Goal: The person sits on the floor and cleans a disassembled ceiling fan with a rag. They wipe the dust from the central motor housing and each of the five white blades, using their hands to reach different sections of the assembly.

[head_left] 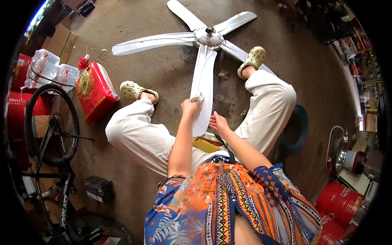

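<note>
On the bare concrete floor (pixel 163 77) between our spread legs lies a white five-bladed ceiling fan (pixel 208 38), flat on its blades with the hub facing up, which lets each blade rest steady under pressure. One blade (pixel 203 77) points straight back toward us, so it falls within easy reach of both arms. Our left hand (pixel 190 107) is closed around a small pale cloth (pixel 198 98) and presses it against the left edge of that blade, about two thirds of the way from the hub. Our right hand (pixel 219 122) lies loosely open, fingers resting at the blade's near tip on its right side; we judge that it holds the blade down so it does not slide under the rubbing. Our feet in pale clogs sit on either side of the fan, the right one touching or overlapping a neighbouring blade. A red box (pixel 94 92) stands to our left, just beside the left foot, and a bicycle wheel (pixel 51 122) farther left.
</note>
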`<state>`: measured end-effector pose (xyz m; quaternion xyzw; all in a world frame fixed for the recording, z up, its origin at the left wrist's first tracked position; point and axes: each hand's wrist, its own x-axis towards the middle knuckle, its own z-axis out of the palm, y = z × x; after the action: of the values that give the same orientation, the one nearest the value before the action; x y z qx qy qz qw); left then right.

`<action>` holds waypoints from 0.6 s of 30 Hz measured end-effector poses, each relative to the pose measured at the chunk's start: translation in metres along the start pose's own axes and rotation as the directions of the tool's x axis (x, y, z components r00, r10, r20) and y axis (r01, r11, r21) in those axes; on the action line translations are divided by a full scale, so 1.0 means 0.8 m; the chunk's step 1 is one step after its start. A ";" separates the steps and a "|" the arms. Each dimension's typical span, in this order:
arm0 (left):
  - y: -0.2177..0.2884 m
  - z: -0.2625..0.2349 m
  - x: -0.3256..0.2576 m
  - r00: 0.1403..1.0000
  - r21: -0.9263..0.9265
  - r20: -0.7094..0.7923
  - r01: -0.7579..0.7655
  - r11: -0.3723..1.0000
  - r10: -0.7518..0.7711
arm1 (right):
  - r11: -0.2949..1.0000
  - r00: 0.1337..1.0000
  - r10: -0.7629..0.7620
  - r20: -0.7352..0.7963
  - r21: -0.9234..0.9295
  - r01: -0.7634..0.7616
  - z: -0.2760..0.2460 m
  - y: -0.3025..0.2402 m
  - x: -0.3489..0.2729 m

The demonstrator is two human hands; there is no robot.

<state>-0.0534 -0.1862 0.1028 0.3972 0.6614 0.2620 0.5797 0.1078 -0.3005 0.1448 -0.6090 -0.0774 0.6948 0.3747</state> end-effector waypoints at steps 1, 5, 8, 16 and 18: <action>0.001 0.000 -0.005 1.000 0.032 -0.016 -0.014 0.999 0.014 | 1.000 0.999 -0.029 -0.019 0.001 0.029 0.001 0.006 0.003; 0.026 0.018 -0.028 0.998 0.170 0.060 -0.015 0.985 0.004 | 0.993 0.970 -0.117 -0.212 -0.048 0.109 -0.011 0.025 0.030; 0.015 0.031 -0.036 0.994 0.386 0.106 -0.074 0.920 0.036 | 0.986 0.870 -0.159 -0.466 -0.125 0.113 -0.007 0.031 0.039; 0.003 0.125 -0.072 0.807 0.029 0.582 0.102 0.994 -0.100 | 0.932 0.439 -0.333 -0.835 -0.362 0.018 -0.112 -0.007 0.049; -0.028 0.125 -0.060 0.855 0.248 0.516 -0.085 0.965 -0.057 | 0.841 0.416 -0.514 -0.750 -0.536 0.074 -0.101 -0.022 0.051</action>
<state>0.0398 -0.2498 0.0925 0.5307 0.5064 0.0598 0.6770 0.1892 -0.2911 0.1030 -0.9160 -0.1324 0.1706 0.3381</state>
